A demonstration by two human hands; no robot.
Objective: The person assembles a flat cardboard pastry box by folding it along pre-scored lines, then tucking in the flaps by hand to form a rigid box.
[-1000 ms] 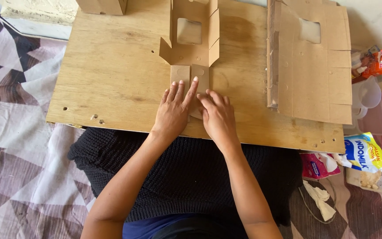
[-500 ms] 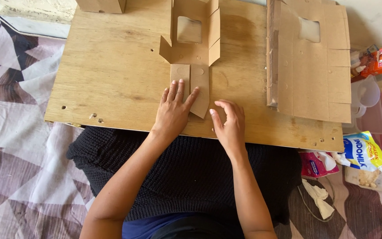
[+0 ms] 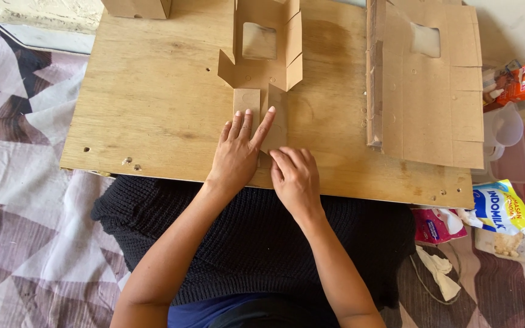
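Brown cardboard box blank [image 3: 261, 73] with a cut-out window, pale tan plywood board [image 3: 153, 91], black ribbed knit garment [image 3: 256, 243], quilt [image 3: 19, 182] in purple, grey and white triangles, orange snack packet [image 3: 521, 82], white, blue and yellow noodle packet [image 3: 498, 206]

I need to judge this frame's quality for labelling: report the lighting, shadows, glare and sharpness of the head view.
Head view: even, soft daylight, with only faint shadows under the left hand and right hand; the folded cardboard blank and plywood board are sharp, no motion blur; mild glare on the glossy snack packets at the right edge; the pale wall at top right looks slightly washed out.
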